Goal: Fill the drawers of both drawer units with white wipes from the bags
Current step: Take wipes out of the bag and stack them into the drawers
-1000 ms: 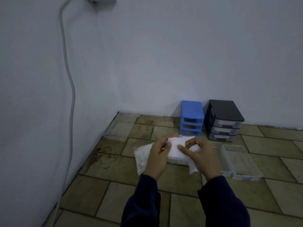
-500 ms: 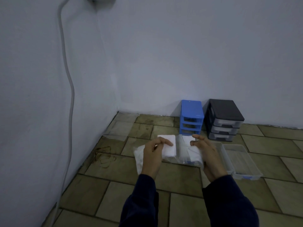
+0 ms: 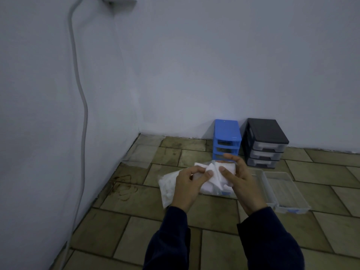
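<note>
Both of your hands pinch one white wipe (image 3: 212,173) above the floor: left hand (image 3: 190,185), right hand (image 3: 238,179). Keep the fold flat and compact so it fits the clear drawer (image 3: 288,191) lying just right of you.

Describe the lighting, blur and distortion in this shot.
Head view: dim, flat, bluish light with no glare. A soft shadow falls on the wall between the blue unit and the black unit. Wide-angle bending curves the wall cable. Both hands and the wipes look slightly soft.
</note>
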